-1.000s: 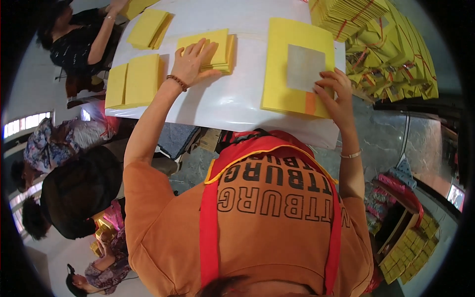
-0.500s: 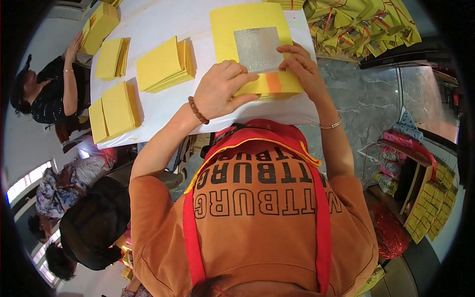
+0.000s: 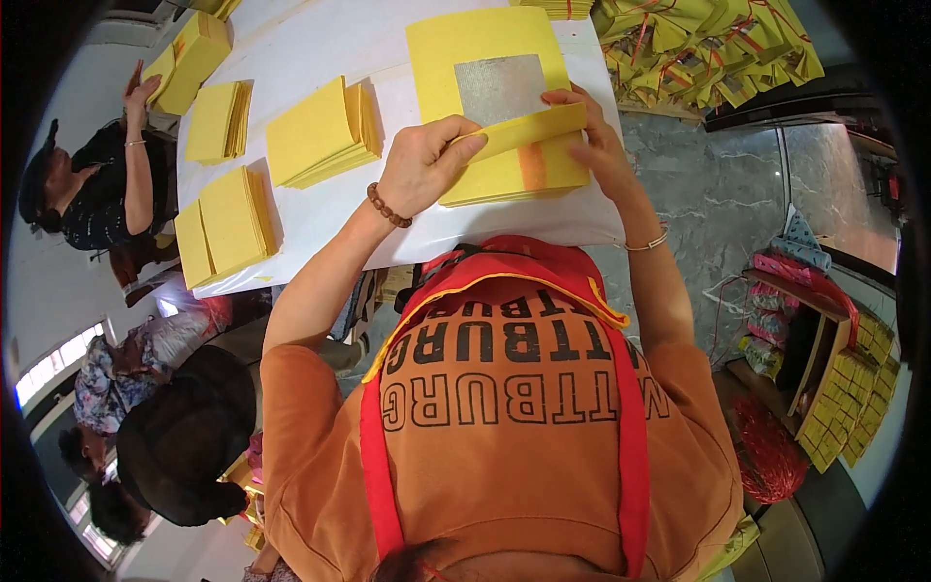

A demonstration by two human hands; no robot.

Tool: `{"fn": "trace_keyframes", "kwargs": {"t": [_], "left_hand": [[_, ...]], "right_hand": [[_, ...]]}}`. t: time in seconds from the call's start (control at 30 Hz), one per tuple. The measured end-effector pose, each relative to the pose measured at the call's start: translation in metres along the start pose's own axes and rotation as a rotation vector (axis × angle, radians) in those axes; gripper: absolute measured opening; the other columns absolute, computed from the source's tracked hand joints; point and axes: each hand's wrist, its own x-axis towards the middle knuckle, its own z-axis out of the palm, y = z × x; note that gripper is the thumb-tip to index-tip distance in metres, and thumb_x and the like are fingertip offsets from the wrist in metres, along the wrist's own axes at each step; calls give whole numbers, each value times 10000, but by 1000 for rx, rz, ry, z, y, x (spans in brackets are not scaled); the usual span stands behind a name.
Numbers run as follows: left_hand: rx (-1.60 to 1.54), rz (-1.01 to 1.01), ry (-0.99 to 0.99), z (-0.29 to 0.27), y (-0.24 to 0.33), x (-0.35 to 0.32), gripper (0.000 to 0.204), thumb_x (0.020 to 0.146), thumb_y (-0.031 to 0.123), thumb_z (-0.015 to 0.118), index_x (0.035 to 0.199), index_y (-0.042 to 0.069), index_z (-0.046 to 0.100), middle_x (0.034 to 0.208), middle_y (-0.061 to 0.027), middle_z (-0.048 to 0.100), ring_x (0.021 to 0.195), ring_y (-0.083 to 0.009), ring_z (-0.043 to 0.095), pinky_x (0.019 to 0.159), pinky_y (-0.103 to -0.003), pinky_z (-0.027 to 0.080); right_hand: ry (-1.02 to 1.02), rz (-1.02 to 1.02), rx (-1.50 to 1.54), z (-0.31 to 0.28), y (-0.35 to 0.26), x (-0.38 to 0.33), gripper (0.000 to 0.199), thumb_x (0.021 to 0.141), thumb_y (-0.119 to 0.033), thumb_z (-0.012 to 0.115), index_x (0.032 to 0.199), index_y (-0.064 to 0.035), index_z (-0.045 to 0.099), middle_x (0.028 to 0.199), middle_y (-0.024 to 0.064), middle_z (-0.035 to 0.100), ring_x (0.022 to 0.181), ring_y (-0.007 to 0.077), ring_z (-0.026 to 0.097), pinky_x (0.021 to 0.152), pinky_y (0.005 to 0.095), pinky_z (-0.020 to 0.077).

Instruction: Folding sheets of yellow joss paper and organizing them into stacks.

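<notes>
A yellow paper sheet (image 3: 436,58) with a silver foil patch (image 3: 499,87) lies on a stack of yellow paper (image 3: 485,184) at the table's near edge. Its near edge is lifted and curled up over the lower part of the patch. My left hand (image 3: 427,160) pinches the left end of this curl between thumb and fingers. At the right end, my right hand (image 3: 603,145) has fingers behind the curl, beside the patch, and its slightly blurred thumb in front. An orange mark (image 3: 533,167) shows on the stack below.
Several folded yellow paper stacks (image 3: 310,136) stand left on the white-covered table (image 3: 388,82). A co-worker (image 3: 102,184) at the far left touches another yellow stack (image 3: 194,63). Tied yellow bundles (image 3: 708,48) lie at the far right, above a grey marbled floor (image 3: 679,179).
The sheet's near edge has risen and curled away from me, covering the lower part of the foil patch. My left hand has moved slightly left and now pinches the curl.
</notes>
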Motion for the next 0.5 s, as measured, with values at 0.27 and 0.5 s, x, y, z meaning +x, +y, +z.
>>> {"fn": "trace_keyframes", "kwargs": {"t": [0.27, 0.5], "left_hand": [[-148, -41, -69, -7, -3, 1, 236, 847, 253, 624, 901, 24, 633, 689, -55, 574, 635, -115, 509, 584, -269, 417], [461, 466, 121, -25, -28, 4, 330, 738, 120, 663, 1065, 108, 624, 1184, -101, 540, 1104, -300, 460, 909, -390, 403]], "right_hand": [[-44, -39, -259, -2, 1, 2, 395, 756, -135, 712, 1134, -94, 603, 1271, 31, 499, 1293, 231, 300, 1063, 353, 263], [60, 179, 56, 0, 9, 1, 354, 785, -120, 691, 1127, -99, 602, 1255, 28, 495, 1251, 190, 341, 1012, 305, 320]]}}
